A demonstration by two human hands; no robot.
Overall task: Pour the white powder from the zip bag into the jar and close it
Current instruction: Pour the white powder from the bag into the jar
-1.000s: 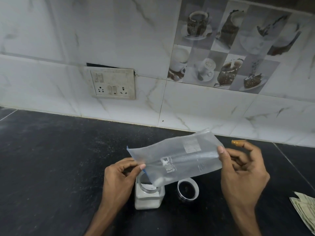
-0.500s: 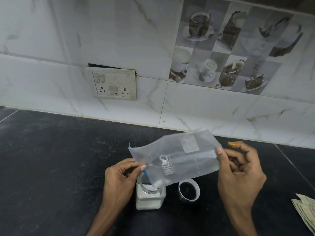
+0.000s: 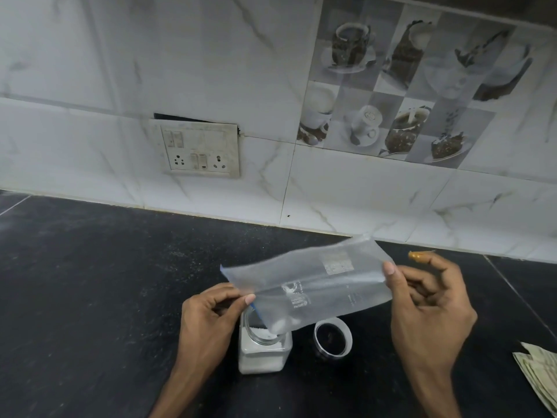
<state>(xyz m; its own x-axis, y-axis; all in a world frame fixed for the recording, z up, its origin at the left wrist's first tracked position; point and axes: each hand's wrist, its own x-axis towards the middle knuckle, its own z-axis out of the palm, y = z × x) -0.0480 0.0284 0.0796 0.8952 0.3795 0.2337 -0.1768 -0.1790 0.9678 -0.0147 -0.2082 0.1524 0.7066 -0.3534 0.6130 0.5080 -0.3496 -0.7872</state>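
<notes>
the clear, frosted plastic zip bag [image 3: 313, 285] was held slanted above the black stone counter [image 3: 90, 297], its far end raised and its open lower corner dipped into the mouth of the small clear square-shouldered jar [image 3: 263, 346]. that tilt, i judge, was meant to let the last of the white powder [image 3: 278, 324] slide down to the one low corner and drop inside rather than onto the counter.

the left hand [image 3: 208, 321] pinched the bag's blue-edged mouth between thumb and forefinger, just beside the jar's rim, probably to steer the opening. the right hand [image 3: 428, 309] gripped the raised end between thumb and curled fingers, lifting it so gravity did the work.

the bag looked nearly empty: flat, see-through, with faint white print and only a small clump of powder gathered at the low corner (a thin dusting seemed to cling inside). the jar stood upright on the counter between the forearms, filled with powder to roughly its shoulder.

the jar's round lid [image 3: 333, 337], white-rimmed and dark inside, lay open-side up just to the jar's right, within easy reach for closing, a step not yet done. some folded banknotes [image 3: 539, 378] lay well apart at the right edge.
</notes>
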